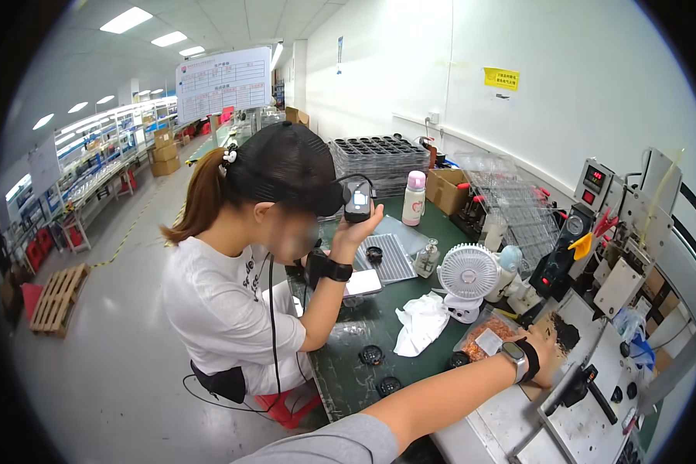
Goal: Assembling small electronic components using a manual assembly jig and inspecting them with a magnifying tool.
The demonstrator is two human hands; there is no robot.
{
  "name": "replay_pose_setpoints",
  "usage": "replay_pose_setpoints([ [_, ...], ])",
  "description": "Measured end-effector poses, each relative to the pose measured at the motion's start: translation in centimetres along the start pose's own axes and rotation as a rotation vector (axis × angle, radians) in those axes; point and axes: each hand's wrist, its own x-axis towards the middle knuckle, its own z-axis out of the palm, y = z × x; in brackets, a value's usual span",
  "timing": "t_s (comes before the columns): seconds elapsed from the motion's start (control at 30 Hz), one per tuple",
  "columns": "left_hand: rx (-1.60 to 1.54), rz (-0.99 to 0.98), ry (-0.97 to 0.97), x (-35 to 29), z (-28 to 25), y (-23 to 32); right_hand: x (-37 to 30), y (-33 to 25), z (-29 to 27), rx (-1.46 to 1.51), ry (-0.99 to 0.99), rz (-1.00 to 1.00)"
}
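Observation:
My left arm, in a grey sleeve with a watch (514, 354) and a black band at the wrist, stretches across to the right. My left hand (543, 352) is over a shallow brown tray next to a pile of small black parts (566, 332); its fingers look apart, and I see nothing held in them. Beside the wrist lies a clear bag of small copper-orange parts (487, 336) with a white label. A round black part (458, 359) sits near the forearm. My right hand is out of view.
A seated person in a black cap (286, 166) holds a small device (359, 203) at the left. A white fan (469, 274), white cloth (421, 323), bottle (414, 199) and round black parts (371, 355) stand on the green table (340, 387). Bench machines (568, 247) rise at right.

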Motion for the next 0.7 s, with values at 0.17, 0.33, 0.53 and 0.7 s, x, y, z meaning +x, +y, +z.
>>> replay_pose_setpoints([
  [0.17,0.049,0.014,-0.034,-0.1,-0.4,0.3,0.3,0.1,0.2,-0.013,0.024,-0.026],
  [0.33,-0.116,0.016,0.208,0.6,0.5,0.1,-0.1,0.2,0.5,-0.031,0.042,0.000],
  [0.53,-0.380,0.065,0.376,-0.1,-0.2,-1.3,0.0,-0.1,0.5,-0.023,0.061,-0.001],
  [0.7,-0.531,0.108,0.397,-0.4,-0.5,-1.5,-0.2,0.2,0.6,-0.012,0.078,0.055],
])
